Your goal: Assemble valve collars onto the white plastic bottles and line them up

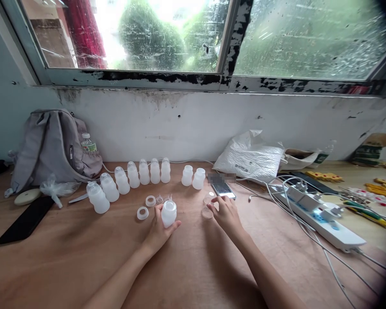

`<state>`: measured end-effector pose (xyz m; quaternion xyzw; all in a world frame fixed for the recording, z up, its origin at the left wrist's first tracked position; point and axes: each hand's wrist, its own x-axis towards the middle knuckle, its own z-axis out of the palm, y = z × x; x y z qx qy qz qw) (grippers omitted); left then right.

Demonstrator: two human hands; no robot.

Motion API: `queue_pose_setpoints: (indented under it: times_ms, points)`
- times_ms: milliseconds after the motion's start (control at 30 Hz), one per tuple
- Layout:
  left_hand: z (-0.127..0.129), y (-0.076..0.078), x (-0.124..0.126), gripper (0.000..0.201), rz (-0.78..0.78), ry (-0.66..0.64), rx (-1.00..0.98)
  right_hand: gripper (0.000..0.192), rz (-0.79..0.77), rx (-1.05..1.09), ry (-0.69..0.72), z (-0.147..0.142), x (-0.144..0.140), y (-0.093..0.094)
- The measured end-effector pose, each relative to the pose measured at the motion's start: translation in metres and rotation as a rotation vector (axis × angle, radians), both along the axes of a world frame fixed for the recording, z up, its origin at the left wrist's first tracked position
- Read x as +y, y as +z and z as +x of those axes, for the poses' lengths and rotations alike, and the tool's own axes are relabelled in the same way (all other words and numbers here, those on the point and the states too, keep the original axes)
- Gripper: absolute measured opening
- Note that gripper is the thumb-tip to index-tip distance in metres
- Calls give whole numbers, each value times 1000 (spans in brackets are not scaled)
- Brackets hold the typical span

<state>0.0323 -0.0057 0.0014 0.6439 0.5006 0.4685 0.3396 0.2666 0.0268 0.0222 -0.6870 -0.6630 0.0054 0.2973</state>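
Observation:
My left hand (159,234) grips a small white plastic bottle (169,213) standing upright on the wooden table (193,266). My right hand (225,213) rests flat on the table with fingers spread, its fingertips at a clear round cap (207,212); a second cap (209,198) lies just beyond. Two white rings (143,213) (150,201) and small clear nipples (160,199) lie left of the held bottle. A curved row of several assembled white bottles (133,176) stands behind, and two open bottles (193,177) stand apart to the right.
A smartphone (223,189) lies just past my right hand. A white power strip (321,216) with plugs and cables sits at right, a white plastic bag (249,156) behind it. A grey backpack (51,148) leans on the wall at left, a black phone (25,219) beside it.

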Motion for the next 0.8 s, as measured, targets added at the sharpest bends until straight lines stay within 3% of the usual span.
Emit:
queue_pose_setpoints:
  times_ms: [133,233,433,667,800]
  points:
    - [-4,2,3,44,48,-37,72,27,29,566,227,-13,-2,3]
    - [-9,3,5,56,-8,-83,26,37,116,830,272,-23,-8,9]
    - [-12,9,4,37,-24,-91,-44,32,95,875,337,-32,-15,7]
    - [-10,12,2,40,-42,-60,-99,27,9,875,454,-43,-21,2]
    - [-10,11,1,27,-21,-45,-160,27,-21,871,485,-48,-24,-2]
